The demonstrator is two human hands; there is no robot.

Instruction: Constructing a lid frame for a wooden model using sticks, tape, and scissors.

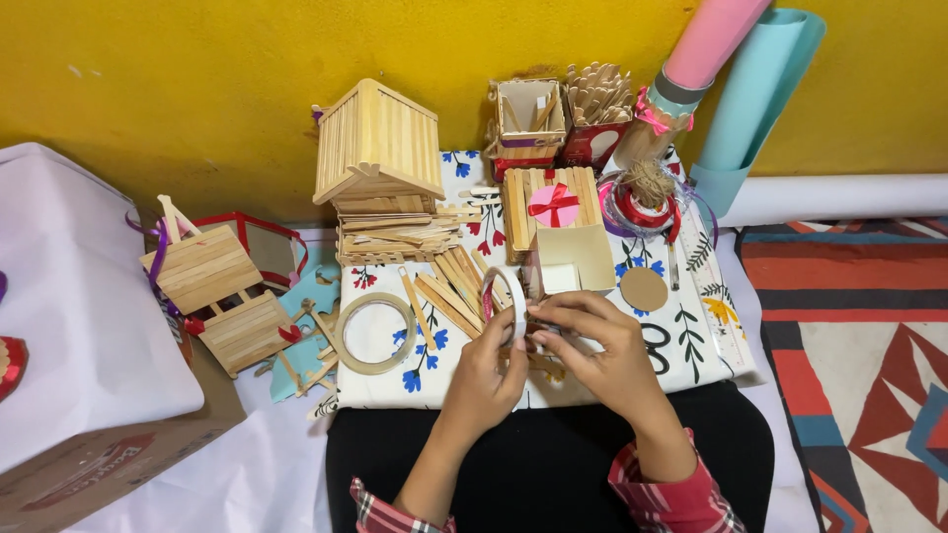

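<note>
Craft mess sitting on a floral white cloth [691,341] against a yellow wall [197,89]

Left hand [486,380] and right hand [602,353] are both gripping a white tape roll [515,301], partly hiding it; the flat sticks [449,291] are lying just beside.

A brown cardboard box [94,464] sits at the lower left, off the flowered cloth's left edge, with a red oval label [87,474] on its side and white paper draped over its top. At the cloth's far edge stands a small red carton [592,143] with a white oval window, packed with wooden sticks.
</note>
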